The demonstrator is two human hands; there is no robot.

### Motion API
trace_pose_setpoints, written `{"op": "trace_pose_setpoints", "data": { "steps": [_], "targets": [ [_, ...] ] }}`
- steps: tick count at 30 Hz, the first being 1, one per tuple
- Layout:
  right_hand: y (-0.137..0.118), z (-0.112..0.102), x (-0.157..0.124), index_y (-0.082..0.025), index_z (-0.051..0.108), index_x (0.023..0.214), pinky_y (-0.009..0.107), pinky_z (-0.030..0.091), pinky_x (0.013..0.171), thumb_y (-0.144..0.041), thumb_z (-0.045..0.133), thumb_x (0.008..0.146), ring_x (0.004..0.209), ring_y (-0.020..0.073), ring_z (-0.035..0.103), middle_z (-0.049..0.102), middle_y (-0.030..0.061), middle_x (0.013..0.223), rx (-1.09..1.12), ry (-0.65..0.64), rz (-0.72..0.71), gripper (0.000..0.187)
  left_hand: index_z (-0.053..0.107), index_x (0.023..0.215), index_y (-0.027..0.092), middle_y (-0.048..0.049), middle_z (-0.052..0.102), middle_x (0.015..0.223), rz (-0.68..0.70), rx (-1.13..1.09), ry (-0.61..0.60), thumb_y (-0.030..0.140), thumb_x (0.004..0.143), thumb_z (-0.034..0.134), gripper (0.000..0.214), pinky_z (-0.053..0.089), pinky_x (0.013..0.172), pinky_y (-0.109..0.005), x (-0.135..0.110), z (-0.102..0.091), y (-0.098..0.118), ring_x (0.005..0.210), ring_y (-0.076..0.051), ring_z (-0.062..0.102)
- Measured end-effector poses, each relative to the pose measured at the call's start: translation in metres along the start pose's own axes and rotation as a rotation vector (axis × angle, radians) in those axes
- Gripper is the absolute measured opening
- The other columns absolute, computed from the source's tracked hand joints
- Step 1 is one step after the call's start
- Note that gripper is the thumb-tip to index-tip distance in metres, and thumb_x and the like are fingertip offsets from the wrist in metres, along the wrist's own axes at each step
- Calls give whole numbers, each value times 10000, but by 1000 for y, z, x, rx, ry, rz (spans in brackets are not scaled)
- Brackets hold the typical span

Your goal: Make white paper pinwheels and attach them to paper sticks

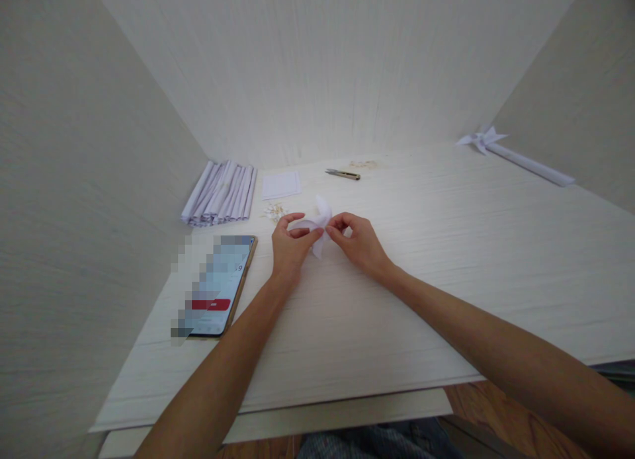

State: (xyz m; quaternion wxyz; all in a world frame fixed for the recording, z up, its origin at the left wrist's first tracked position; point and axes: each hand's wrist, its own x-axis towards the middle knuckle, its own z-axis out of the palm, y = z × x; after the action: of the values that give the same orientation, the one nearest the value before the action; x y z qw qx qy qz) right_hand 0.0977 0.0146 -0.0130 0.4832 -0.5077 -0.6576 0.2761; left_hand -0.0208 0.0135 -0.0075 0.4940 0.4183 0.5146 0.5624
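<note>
A white paper pinwheel (322,211) is held between my two hands above the middle of the white table. My left hand (294,244) pinches it near its centre from the left, thumb pointing right. From the other side my right hand (358,239) pinches it close to the same spot, fingertips almost meeting the left thumb. Its curved blades stick out above and below the fingers. Whatever fastens the centre is hidden by the fingertips. Just behind my left hand lies a small pile of little pale pieces (275,211), too small to name.
Rolled white paper tubes (218,193) lie stacked at the back left, beside square paper sheets (281,185). Thread snips (342,174) lie behind the hands. A phone (218,287) rests left of my left forearm. A pinwheel on a paper stick (528,163) lies along the right wall.
</note>
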Motion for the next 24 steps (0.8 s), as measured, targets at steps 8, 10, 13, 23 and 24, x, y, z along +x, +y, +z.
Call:
{"op": "trace_pose_setpoints", "data": {
  "steps": [8,10,13,23,24],
  "targets": [
    [0,0,0,-164,523,620,240,384,599,-151,492,676,572,108,494,551,-12,599,-3,-5,7,65,458,867,169,39,581,532,9,2,6,166,471,669,449,393,478,-197,-1,1,1,460,-87,525],
    [0,0,0,-168,519,616,242,386,600,-153,490,674,571,108,494,550,-14,598,1,-2,9,66,457,868,170,41,576,533,13,6,12,167,472,668,449,396,482,-199,-1,2,1,464,-88,526],
    [-1,0,0,-167,516,615,240,388,594,-152,490,671,565,107,492,545,-13,593,14,1,15,64,456,873,173,46,567,532,19,15,25,173,475,666,450,393,477,-195,-2,2,0,466,-87,526],
    [0,-1,0,-171,518,608,249,399,576,-175,504,668,548,110,492,546,-14,575,16,1,-9,61,458,876,171,50,562,519,38,69,74,179,480,651,441,374,454,-183,-1,3,1,456,-88,523],
    [1,-2,0,-172,518,620,256,402,592,-183,509,665,567,115,497,550,-11,593,15,14,-19,47,457,874,171,48,565,518,36,68,73,176,478,650,440,375,454,-183,-1,3,2,455,-89,523]
  ]
}}
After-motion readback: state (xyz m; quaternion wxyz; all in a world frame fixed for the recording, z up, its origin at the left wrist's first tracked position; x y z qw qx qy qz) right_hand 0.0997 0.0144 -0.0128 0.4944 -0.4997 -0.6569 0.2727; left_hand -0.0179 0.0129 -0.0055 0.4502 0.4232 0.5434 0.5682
